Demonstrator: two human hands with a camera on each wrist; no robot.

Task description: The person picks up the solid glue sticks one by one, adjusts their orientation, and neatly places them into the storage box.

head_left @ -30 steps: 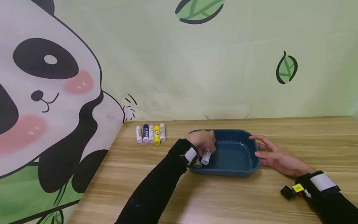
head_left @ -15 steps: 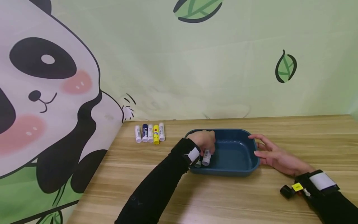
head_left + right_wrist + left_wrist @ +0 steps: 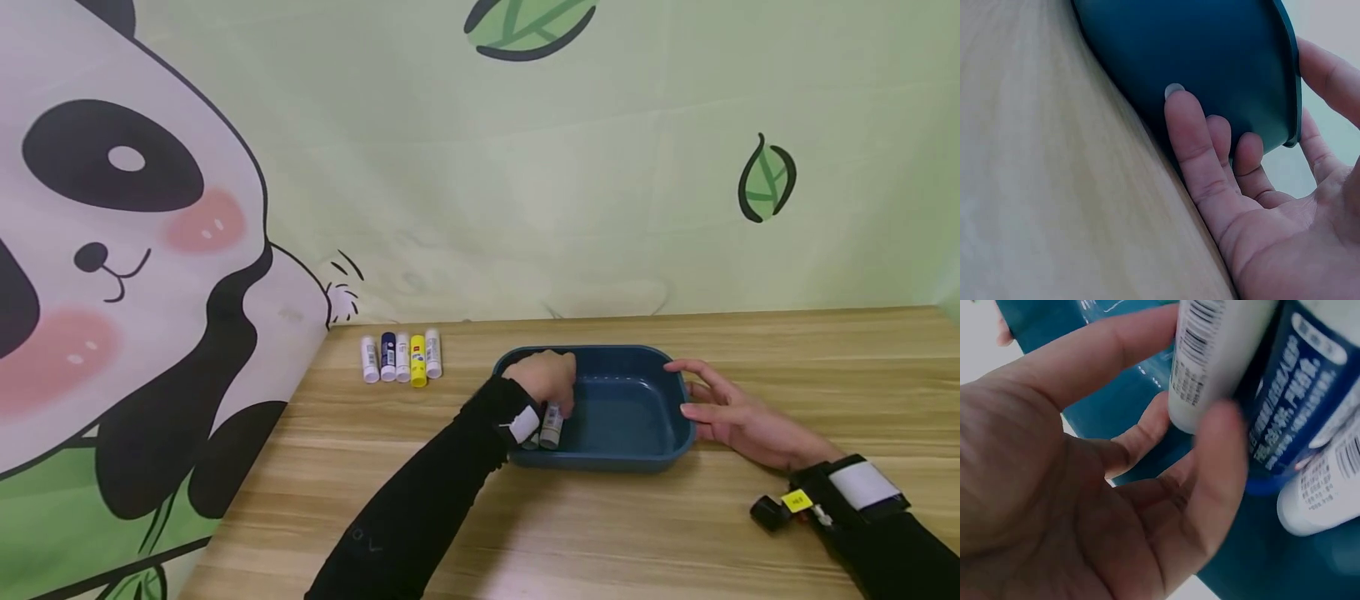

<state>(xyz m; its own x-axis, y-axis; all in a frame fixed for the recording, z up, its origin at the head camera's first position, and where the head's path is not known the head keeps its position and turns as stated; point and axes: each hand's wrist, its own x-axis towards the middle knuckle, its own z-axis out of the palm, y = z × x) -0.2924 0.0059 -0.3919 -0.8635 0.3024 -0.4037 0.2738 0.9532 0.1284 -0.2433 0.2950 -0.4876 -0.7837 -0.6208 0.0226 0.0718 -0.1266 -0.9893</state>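
Note:
In the head view my left hand [image 3: 546, 379] reaches into the left end of a blue plastic bin [image 3: 630, 459]. Its fingers hold a white glue stick [image 3: 551, 427] low inside. In the left wrist view this glue stick [image 3: 1200, 369] lies between fingers, one fingertip blurred. Beside it are a dark blue glue stick [image 3: 1291, 394] and another white glue stick [image 3: 1319, 490]. My right hand [image 3: 742, 421] rests against the bin's right end. In the right wrist view, relaxed fingers touch the bin's outer wall [image 3: 1210, 56], with one finger at the rim.
Several glue sticks lie side by side at the back left of the wooden table [image 3: 600, 533], including a yellow glue stick [image 3: 418, 361] and a dark blue-labelled one. Behind the table hangs a green backdrop [image 3: 600, 208] with a printed panda [image 3: 150, 250].
My left hand has shifted very slightly while lowering the white glue stick inside the bin. My right hand and the row on the table stay as they were.

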